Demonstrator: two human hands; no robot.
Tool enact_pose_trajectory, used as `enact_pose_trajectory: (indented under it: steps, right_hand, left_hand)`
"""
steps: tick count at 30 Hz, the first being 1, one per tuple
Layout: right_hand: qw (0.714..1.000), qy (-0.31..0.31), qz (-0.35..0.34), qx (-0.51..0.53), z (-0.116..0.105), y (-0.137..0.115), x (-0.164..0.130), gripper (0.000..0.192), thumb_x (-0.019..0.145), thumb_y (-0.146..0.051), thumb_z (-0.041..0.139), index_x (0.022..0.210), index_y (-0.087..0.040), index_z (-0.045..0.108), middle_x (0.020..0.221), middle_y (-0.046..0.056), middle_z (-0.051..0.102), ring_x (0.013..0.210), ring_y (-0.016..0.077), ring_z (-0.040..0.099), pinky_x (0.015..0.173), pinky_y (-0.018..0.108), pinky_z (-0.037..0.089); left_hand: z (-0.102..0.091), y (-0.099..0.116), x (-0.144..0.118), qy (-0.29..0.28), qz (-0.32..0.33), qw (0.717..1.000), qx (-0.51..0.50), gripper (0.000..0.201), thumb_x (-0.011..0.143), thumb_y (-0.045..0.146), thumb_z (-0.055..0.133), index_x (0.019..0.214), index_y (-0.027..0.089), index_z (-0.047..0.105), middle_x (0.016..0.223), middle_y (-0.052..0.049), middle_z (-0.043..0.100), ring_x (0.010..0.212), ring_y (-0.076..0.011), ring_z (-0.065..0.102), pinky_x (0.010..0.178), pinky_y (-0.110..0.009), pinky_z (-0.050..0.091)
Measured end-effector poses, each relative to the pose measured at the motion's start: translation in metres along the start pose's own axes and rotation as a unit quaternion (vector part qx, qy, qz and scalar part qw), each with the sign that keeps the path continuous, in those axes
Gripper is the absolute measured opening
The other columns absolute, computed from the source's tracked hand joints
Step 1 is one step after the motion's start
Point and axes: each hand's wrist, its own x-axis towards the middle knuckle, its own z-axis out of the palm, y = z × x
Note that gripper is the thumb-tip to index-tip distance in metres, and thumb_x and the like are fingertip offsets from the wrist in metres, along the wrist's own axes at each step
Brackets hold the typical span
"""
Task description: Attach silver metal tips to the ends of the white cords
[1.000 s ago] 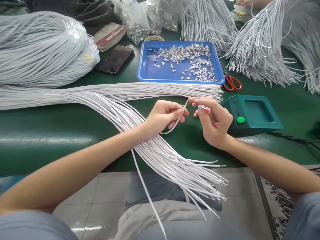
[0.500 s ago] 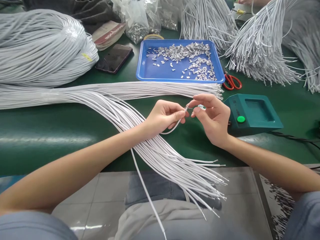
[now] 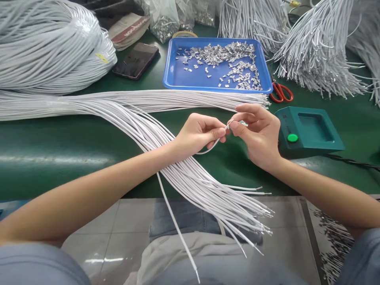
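Hands closer, thin white cord (image 3: 214, 141), bare tip

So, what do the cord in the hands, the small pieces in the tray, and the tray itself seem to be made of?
Cord: probably plastic or rubber coated, smooth matte white, and it bends softly.
Pieces: likely metal, silvery and shiny with bright glints.
Tray: probably moulded plastic, glossy even blue with a rounded rim.

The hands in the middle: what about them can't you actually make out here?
- Head view: the piece in the right hand is mostly covered by its fingers.
- Head view: the cord tip's end is too small to read.
- Head view: the left hand hides its grip on the cord.
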Motion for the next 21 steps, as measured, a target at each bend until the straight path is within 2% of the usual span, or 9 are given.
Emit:
enact_pose_trajectory:
  steps: [5, 9, 11, 14, 17, 21]
  right_hand:
    - [0.999, -0.022, 0.020, 0.024, -0.0017, 0.0052, 0.0009, 0.022, 0.080, -0.024, 0.069, 0.101, -0.023, 0.063, 0.071, -0.004, 0.061, 0.062, 0.0094, 0.062, 0.053, 0.023, 0.054]
    - [1.000, -0.014, -0.008, -0.011, -0.0044, 0.0092, 0.0014, 0.014, 0.085, -0.024, 0.062, 0.099, -0.024, 0.063, 0.073, -0.002, 0.057, 0.067, 0.0115, 0.060, 0.052, 0.025, 0.055]
    - [1.000, -0.007, -0.017, -0.024, -0.0056, 0.0096, 0.0016, 0.013, 0.088, -0.025, 0.059, 0.099, -0.026, 0.065, 0.078, 0.000, 0.060, 0.075, 0.0138, 0.062, 0.053, 0.025, 0.056]
    - [0.999, -0.028, -0.007, -0.020, -0.0055, 0.0076, 0.0019, 0.015, 0.090, -0.027, 0.058, 0.101, -0.026, 0.068, 0.088, 0.002, 0.067, 0.084, 0.0156, 0.066, 0.056, 0.025, 0.057]
    - [0.999, -0.049, -0.006, -0.023, -0.0028, 0.0042, 0.0014, 0.011, 0.088, -0.029, 0.062, 0.094, -0.025, 0.070, 0.091, 0.002, 0.068, 0.081, 0.0137, 0.066, 0.057, 0.024, 0.057]
    - [0.999, -0.037, -0.017, -0.025, 0.0015, 0.0011, 0.0003, 0.005, 0.084, -0.026, 0.069, 0.082, -0.022, 0.070, 0.085, 0.001, 0.068, 0.075, 0.0122, 0.065, 0.052, 0.022, 0.054]
  left_hand:
    - [-0.0021, -0.0019, 0.0008, 0.000, -0.001, 1.000, -0.009, 0.030, 0.076, 0.040, 0.078, 0.076, 0.010, 0.072, 0.063, -0.004, 0.068, 0.041, -0.0044, 0.048, 0.039, -0.017, 0.037]
    - [-0.0033, -0.0022, 0.0008, 0.012, 0.009, 1.000, 0.000, 0.028, 0.077, 0.038, 0.077, 0.076, 0.011, 0.072, 0.064, -0.004, 0.068, 0.041, -0.0043, 0.048, 0.040, -0.018, 0.038]
    - [-0.0034, -0.0019, 0.0008, 0.015, 0.010, 1.000, 0.002, 0.028, 0.078, 0.038, 0.077, 0.076, 0.011, 0.072, 0.064, -0.004, 0.068, 0.041, -0.0042, 0.048, 0.041, -0.018, 0.038]
    - [-0.0030, -0.0007, 0.0006, 0.011, 0.008, 1.000, 0.006, 0.028, 0.077, 0.038, 0.077, 0.075, 0.011, 0.071, 0.062, -0.003, 0.067, 0.042, -0.0044, 0.048, 0.040, -0.018, 0.037]
    - [-0.0023, 0.0005, 0.0004, 0.001, 0.014, 1.000, 0.010, 0.027, 0.077, 0.036, 0.077, 0.072, 0.011, 0.070, 0.060, -0.002, 0.065, 0.042, -0.0045, 0.049, 0.039, -0.017, 0.037]
    - [-0.0010, 0.0018, 0.0001, 0.005, 0.018, 1.000, 0.025, 0.025, 0.077, 0.033, 0.078, 0.069, 0.011, 0.069, 0.061, -0.002, 0.065, 0.042, -0.0048, 0.050, 0.039, -0.017, 0.038]
